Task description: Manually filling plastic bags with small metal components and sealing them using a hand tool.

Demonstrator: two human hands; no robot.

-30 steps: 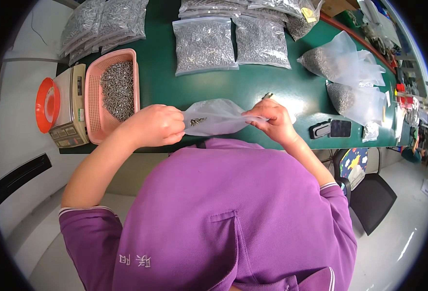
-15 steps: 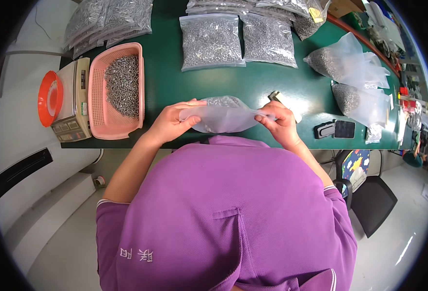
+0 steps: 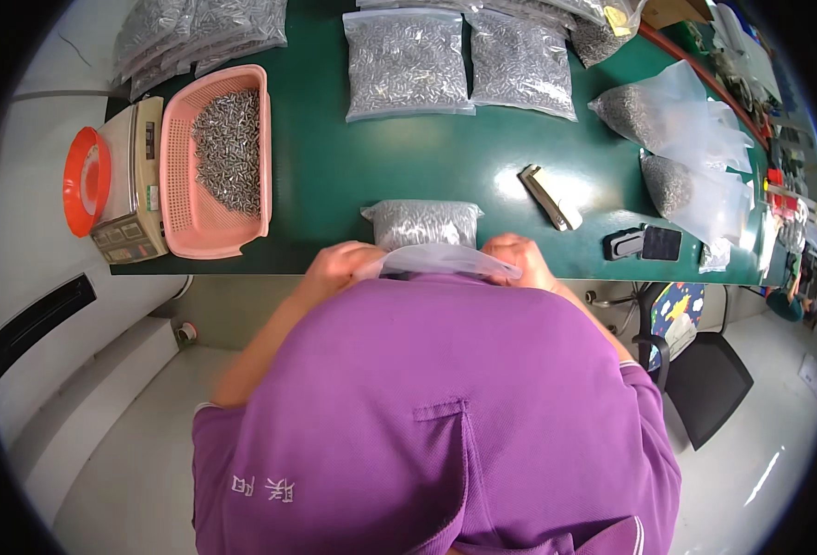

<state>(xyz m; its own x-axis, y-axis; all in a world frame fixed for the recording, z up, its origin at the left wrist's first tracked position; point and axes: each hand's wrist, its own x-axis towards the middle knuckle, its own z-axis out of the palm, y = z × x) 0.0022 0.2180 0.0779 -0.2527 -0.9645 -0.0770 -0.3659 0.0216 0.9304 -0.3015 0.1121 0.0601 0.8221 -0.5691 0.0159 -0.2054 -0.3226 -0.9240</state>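
Observation:
A clear plastic bag (image 3: 425, 225) filled with small metal pins lies on the green table in front of my chest. Its loose, cloudy mouth end is turned toward me at the table's near edge. My left hand (image 3: 342, 265) grips the left corner of that end, fingers closed. At the right corner my right hand (image 3: 522, 261) is closed on the same bag. My chest partly hides both hands and the nearest part of the bag. To the right of the bag, apart from my hand, lies a long metal stapler-like tool (image 3: 550, 197).
A pink basket (image 3: 175, 176) of loose metal pins stands at left beside a scale (image 3: 131, 185) with an orange dish (image 3: 86, 182). Filled flat bags (image 3: 407, 65) lie at the back. Part-filled bags (image 3: 677, 185) slump at right, near a phone-like black device (image 3: 661, 243).
Both hands have drawn the bag's mouth toward my body and lower. The filled part now lies flat on the table, in fuller view.

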